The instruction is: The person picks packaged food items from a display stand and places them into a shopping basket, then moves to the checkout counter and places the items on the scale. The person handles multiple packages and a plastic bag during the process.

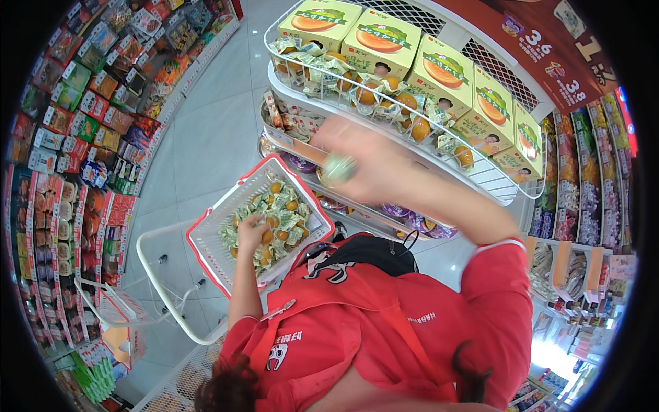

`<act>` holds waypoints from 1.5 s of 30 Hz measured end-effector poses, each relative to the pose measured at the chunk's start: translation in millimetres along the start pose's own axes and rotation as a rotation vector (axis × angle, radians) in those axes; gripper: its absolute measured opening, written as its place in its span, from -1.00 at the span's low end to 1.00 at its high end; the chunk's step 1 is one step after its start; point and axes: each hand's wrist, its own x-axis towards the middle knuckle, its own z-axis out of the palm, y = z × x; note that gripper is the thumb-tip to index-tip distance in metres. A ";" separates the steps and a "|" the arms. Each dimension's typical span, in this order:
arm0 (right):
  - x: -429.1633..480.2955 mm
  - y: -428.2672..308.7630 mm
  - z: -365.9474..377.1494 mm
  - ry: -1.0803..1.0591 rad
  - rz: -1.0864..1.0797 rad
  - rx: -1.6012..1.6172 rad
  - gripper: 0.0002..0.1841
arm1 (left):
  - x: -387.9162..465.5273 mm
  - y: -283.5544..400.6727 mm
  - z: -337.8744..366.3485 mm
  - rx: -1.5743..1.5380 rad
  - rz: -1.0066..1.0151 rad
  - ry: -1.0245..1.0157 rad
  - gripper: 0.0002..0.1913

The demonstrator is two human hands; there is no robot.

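My left hand (252, 232) reaches into a white plastic basket with a red rim (210, 257), its fingers on small packaged brown eggs (280, 234) in clear and green wrappers; whether it grips one is hard to tell. Blurred by motion, my right hand (355, 159) is between the basket and a white wire shelf tray (391, 121), with a green-wrapped packet (340, 167) at its fingers. More wrapped eggs (366, 96) lie along the front of that tray, before a row of yellow-green printed boxes (383, 41).
Lower shelves (293, 139) with packets and purple-lidded tubs stand beneath the wire tray. Snack shelves (98, 103) line the left side, bag racks (582, 170) the right. A white metal cart frame (172, 304) is left of the basket on the grey tiled floor (206, 129).
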 end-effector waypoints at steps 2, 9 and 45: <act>-12.4 -12.3 91.0 -0.310 0.244 0.191 -0.55 | -8.7 -32.9 7.4 -0.141 -0.126 0.026 -0.58; -21.2 -6.0 232.0 -0.600 0.578 0.389 -0.06 | -9.0 -26.1 -33.9 -0.028 -0.094 0.091 -0.27; 131.3 119.3 -39.7 -0.503 -0.212 -0.290 -0.25 | 90.5 318.8 -32.6 -0.816 0.631 0.072 -0.62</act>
